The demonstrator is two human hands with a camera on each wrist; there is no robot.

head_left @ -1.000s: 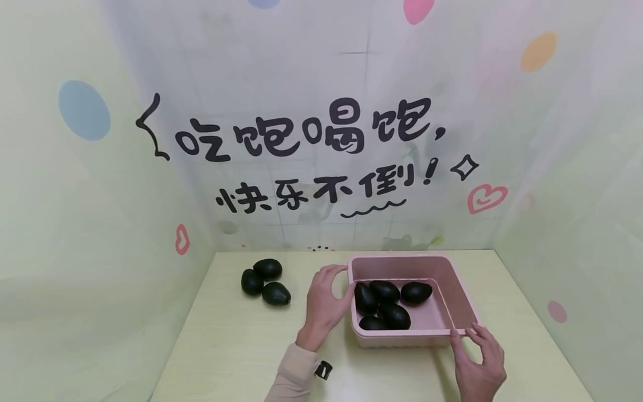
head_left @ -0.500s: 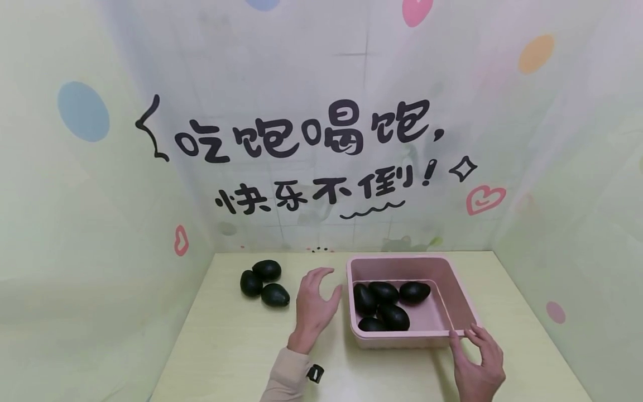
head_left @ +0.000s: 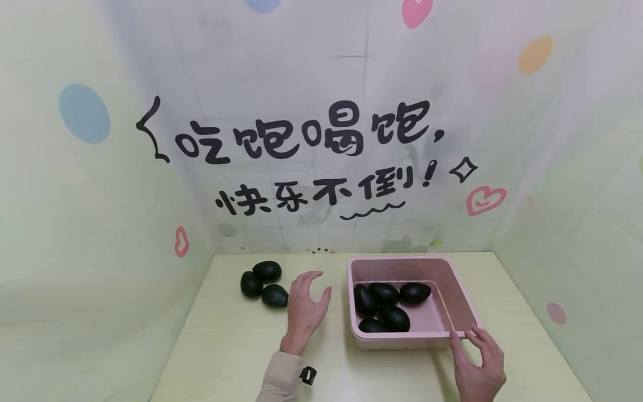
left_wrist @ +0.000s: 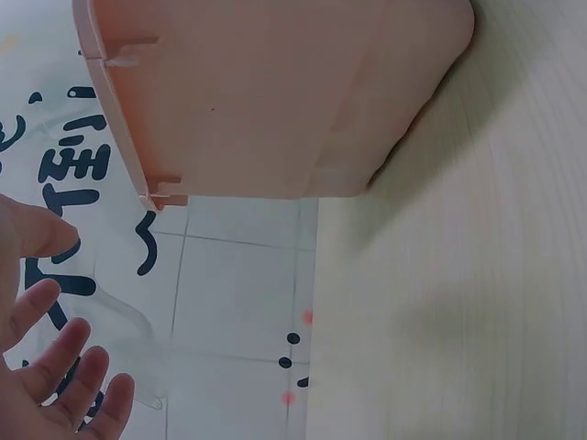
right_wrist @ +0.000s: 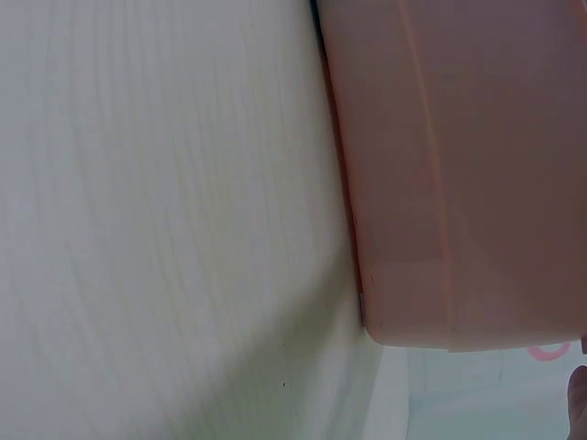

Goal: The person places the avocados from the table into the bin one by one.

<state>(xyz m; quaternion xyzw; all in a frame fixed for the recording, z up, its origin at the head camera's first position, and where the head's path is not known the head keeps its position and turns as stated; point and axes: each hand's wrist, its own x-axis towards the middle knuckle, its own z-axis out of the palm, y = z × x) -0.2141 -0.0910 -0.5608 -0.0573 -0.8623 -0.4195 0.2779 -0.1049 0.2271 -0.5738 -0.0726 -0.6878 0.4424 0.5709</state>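
Note:
A pink plastic bin [head_left: 412, 336] stands on the table with several dark avocados [head_left: 394, 317] inside, mostly toward its left half. At the bin's near right corner, my right hand [head_left: 479, 368] holds the rim between thumb and fingers. In the right wrist view the bin's outer wall [right_wrist: 459, 183] fills the right side, and only a fingertip shows at the edge. My left hand [head_left: 306, 310], empty and with fingers spread in a loose curve, is between the bin and three loose avocados [head_left: 274, 296]. It partly overlaps the nearest one in the head view.
The pale wooden table [head_left: 226, 352] is walled on the left, right and back by printed sheets [head_left: 321, 67] with dark lettering. A black band-like device [head_left: 308, 375] sits at the left wrist, beside a beige sleeve [head_left: 281, 371].
My left hand has let go of the bin's left rim and moved left toward the loose avocados. The right hand and the bin stay in place.

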